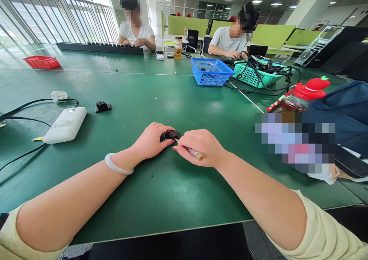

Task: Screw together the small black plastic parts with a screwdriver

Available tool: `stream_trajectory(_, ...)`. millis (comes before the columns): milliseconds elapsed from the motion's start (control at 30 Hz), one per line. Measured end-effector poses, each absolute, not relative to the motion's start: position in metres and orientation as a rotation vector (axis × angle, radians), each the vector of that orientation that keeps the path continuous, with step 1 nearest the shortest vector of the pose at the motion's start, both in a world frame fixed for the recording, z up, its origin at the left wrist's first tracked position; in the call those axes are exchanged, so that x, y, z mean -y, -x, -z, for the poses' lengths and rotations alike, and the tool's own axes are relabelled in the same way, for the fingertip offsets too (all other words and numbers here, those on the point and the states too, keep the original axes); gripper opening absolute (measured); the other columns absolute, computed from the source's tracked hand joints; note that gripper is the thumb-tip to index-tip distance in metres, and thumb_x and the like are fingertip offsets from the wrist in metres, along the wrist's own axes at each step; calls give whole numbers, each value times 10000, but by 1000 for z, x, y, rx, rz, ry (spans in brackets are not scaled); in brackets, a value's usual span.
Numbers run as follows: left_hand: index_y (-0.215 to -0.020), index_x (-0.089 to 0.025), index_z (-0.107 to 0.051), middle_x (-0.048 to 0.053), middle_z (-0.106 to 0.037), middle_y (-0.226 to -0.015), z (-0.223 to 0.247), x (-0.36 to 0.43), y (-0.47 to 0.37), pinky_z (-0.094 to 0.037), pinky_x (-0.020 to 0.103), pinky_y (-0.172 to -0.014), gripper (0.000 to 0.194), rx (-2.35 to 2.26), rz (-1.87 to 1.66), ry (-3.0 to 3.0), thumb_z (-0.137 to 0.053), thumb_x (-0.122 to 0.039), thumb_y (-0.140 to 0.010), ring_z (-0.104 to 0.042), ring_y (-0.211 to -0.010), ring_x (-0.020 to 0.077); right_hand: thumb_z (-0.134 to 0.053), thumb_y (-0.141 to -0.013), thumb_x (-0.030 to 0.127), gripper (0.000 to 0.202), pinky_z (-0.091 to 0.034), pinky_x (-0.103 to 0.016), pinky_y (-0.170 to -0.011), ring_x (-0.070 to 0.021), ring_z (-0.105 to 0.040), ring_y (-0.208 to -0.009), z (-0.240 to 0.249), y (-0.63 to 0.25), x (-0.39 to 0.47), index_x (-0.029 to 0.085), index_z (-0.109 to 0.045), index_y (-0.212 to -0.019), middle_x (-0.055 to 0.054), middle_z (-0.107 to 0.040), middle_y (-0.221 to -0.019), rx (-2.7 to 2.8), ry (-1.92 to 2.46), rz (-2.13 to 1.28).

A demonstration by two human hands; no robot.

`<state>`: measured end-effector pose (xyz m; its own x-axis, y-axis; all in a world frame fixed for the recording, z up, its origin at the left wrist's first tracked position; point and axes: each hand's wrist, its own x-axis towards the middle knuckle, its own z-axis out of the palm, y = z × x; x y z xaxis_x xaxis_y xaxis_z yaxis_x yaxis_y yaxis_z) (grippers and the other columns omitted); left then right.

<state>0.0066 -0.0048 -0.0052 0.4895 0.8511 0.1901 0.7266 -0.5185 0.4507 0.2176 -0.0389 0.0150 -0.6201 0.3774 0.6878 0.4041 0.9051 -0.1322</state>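
Note:
In the head view, my left hand point(152, 141), a pale bangle at its wrist, grips a small black part point(172, 134) against the green table top. Dark bumps show on the part's upper face; my fingers cover some of it. My right hand point(202, 147) is closed in a pen grip around a slim tool point(197, 154) with a tan rounded end. The tool's front end points at the black part, though I cannot tell whether it touches. Farther left on the table lies a similar black piece point(102, 107).
A white power bank point(65, 125) with black cables lies on the left. Beyond my hands are a red tray point(41, 62), a blue basket point(212, 72) and a green basket point(255, 74) with cables. A red-lidded bottle point(301, 93) and dark bag point(342, 110) are right. Two people sit opposite.

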Motion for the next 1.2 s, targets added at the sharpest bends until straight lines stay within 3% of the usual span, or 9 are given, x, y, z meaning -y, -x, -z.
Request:
stream_trajectory(233, -1211, -218, -689, 64, -717, -1167, 5, 4, -8, -447, 474, -1068, 399, -1342, -563, -2412, -575, -399, -874, -569, -1173, 301, -511, -990, 257, 367, -308, -265, -506, -105, -391, -508, -18, -217, 41, 200, -528, -628, 32, -467, -546, 2355, 416, 434)
stream_trajectory(767, -1404, -225, -558, 63, -700, -1155, 2, 7, -8, -460, 468, -1056, 578, -1397, -553, -2318, -619, -381, -851, -549, -1193, 299, -511, -982, 231, 369, -327, -251, -478, -94, -385, -484, -13, -217, 37, 203, -527, -614, 33, -481, -537, 2250, 426, 456)
stream_trajectory(1200, -1370, -238, -574, 62, -708, -1172, 1, 7, -9, -464, 470, -1063, 546, -1404, -569, -2318, -639, -382, -847, -567, -1189, 304, -512, -974, 222, 371, -326, -255, -502, -102, -389, -504, -12, -216, 35, 201, -513, -604, 28, -489, -540, 2184, 498, 552)
